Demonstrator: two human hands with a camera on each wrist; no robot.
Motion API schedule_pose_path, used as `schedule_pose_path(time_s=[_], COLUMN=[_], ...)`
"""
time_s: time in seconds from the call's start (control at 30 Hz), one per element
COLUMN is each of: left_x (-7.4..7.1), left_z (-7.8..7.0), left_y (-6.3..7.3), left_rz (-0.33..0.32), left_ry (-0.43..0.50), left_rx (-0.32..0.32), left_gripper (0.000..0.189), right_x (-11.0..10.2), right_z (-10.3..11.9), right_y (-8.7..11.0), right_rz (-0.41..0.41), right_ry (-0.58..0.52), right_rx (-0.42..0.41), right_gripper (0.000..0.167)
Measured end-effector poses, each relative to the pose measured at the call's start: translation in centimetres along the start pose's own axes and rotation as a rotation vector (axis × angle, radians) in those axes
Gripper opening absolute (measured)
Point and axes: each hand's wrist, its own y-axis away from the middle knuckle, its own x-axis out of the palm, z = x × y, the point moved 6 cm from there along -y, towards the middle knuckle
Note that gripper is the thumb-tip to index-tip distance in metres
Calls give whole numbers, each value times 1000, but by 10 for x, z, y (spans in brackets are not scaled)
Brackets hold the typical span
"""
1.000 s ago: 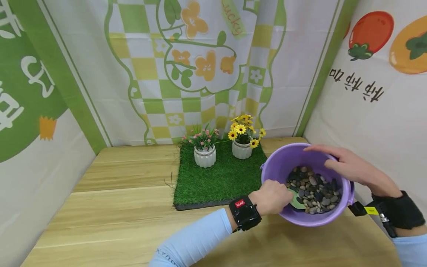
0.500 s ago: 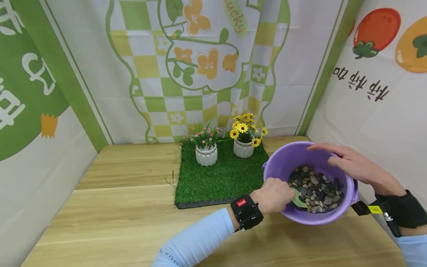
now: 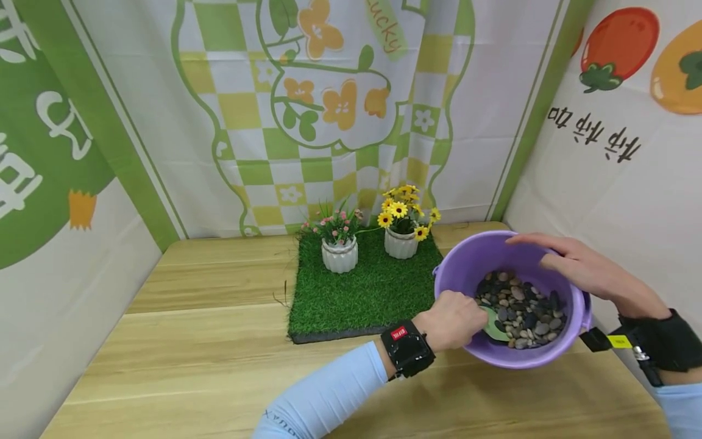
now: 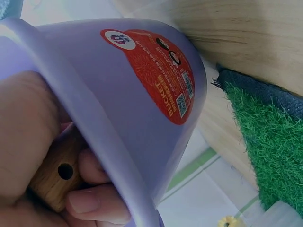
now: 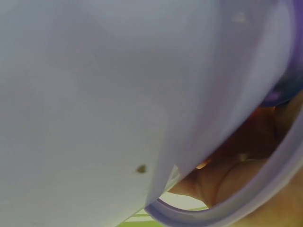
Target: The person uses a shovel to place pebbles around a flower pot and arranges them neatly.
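Note:
A purple bucket (image 3: 471, 262), tilted with its mouth toward me, stands at the right of the table with grey, black and tan pebbles (image 3: 521, 311) inside. My left hand (image 3: 452, 320) reaches over its left rim, fingers curled round the wooden handle (image 4: 59, 172) of a green-bladed trowel (image 3: 495, 326). The blade lies among the pebbles at the bucket's left side. My right hand (image 3: 589, 268) holds the bucket at its upper right rim, with the thumb inside. In the right wrist view, the bucket's pale wall hides most of that hand (image 5: 236, 175).
A square of artificial grass (image 3: 362, 299) lies left of the bucket. On it stand a white pot with pink flowers (image 3: 340, 256) and one with yellow flowers (image 3: 401, 244). Printed cloth (image 3: 334, 164) hangs behind the wooden table (image 3: 208, 347), and more cloth covers both sides.
The whole head view has shifted slightly. Both hands keep their hold, and the trowel blade stays at the left side of the pebbles.

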Motion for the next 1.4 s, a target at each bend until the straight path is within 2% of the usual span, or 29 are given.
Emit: schedule_pose_path(time_s=[0.2, 0.37, 0.57, 0.8, 0.97, 1.13, 1.4], left_x=[0, 2, 2, 3, 5, 7, 12], left_z=[1, 0, 2, 4, 4, 4, 3], left_y=[-4, -5, -8, -12, -16, -16, -18], left_rz=[-11, -9, -37, -51, -44, -9, -6], left_ry=[7, 45, 61, 87, 90, 115, 125], left_rx=[-6, 1, 11, -6, -19, -4, 12], left_gripper=[21, 19, 16, 8, 6, 8, 10], right_x=[0, 1, 0, -3, -2, -1, -2], right_z=[0, 5, 9, 8, 5, 4, 6], right_y=[0, 0, -2, -2, 1, 1, -1], right_rz=[-10, -5, -6, -24, -19, -22, -22], right_ry=[8, 10, 23, 18, -24, -18, 26], right_rx=[5, -33, -75, -17, 12, 16, 16], right_gripper=[48, 46, 49, 49, 46, 49, 52])
